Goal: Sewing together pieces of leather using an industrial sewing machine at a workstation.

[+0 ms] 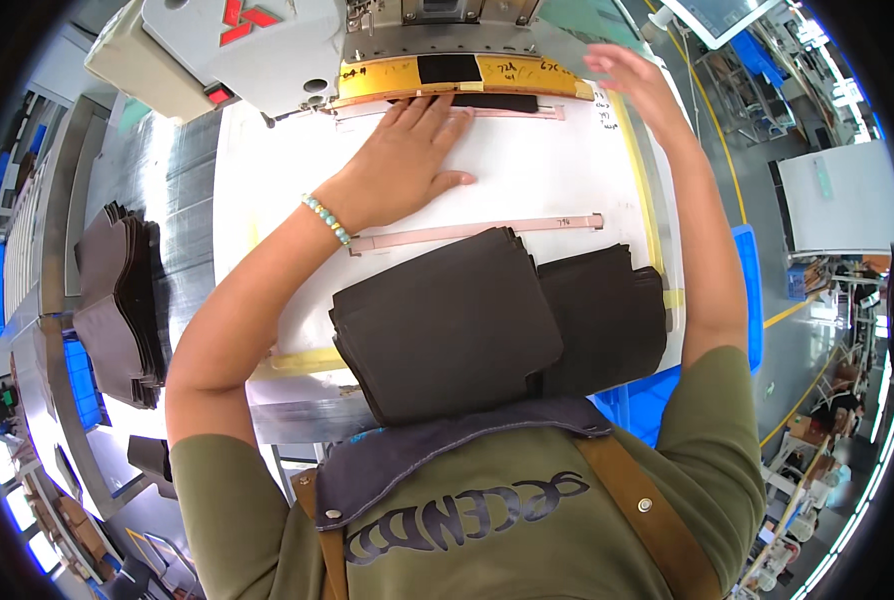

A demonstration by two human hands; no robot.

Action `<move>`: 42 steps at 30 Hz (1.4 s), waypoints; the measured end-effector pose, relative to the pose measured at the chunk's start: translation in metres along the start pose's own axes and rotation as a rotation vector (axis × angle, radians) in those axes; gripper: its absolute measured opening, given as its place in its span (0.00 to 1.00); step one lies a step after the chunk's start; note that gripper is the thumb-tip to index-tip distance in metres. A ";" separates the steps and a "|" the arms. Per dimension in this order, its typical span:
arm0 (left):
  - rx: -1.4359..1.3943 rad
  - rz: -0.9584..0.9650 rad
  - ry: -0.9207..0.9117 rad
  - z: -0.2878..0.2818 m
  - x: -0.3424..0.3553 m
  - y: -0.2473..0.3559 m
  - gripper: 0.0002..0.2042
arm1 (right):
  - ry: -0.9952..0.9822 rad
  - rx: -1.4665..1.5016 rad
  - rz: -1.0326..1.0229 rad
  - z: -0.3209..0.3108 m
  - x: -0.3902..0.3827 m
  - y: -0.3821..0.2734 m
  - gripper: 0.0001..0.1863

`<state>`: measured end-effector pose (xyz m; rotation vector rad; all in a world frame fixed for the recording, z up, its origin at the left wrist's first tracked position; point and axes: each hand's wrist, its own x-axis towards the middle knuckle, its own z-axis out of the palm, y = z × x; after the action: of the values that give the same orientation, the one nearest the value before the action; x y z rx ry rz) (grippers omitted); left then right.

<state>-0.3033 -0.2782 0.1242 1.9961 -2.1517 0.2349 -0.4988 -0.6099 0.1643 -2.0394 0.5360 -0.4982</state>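
My left hand (404,160) lies flat on the white board (507,175), thumb spread, a beaded bracelet on its wrist. Its fingertips reach the near edge of a dark, thin piece (507,102), most of which is hidden under the machine's yellow bar (387,77). Raised beside the bar's right end, my right hand (639,85) holds nothing, its fingers loosely apart. Below my left hand, a pink strip (477,232) runs across the board. Closer to my body are a stack of dark brown sheets (447,325) and a second dark stack (607,320) partly behind it.
A large machine (267,45) stands at the far side, over the board. On the metal table at left sits another pile of dark sheets (117,300). Blue bins (652,400) are at lower right. A screen (717,15) hangs at the upper right.
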 end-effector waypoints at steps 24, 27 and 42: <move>0.037 -0.169 0.124 0.001 -0.044 -0.001 0.39 | -0.315 -0.714 -0.491 0.120 -0.073 -0.045 0.36; -0.066 -0.183 0.182 0.005 -0.045 -0.002 0.38 | -0.299 -0.694 -0.492 0.120 -0.073 -0.045 0.35; 0.051 -0.258 0.119 -0.001 -0.045 0.009 0.33 | -0.254 -0.674 -0.510 0.119 -0.073 -0.040 0.36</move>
<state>-0.3088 -0.2332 0.1144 2.2005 -1.8119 0.3611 -0.4869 -0.4690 0.1319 -2.8595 0.0033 -0.3651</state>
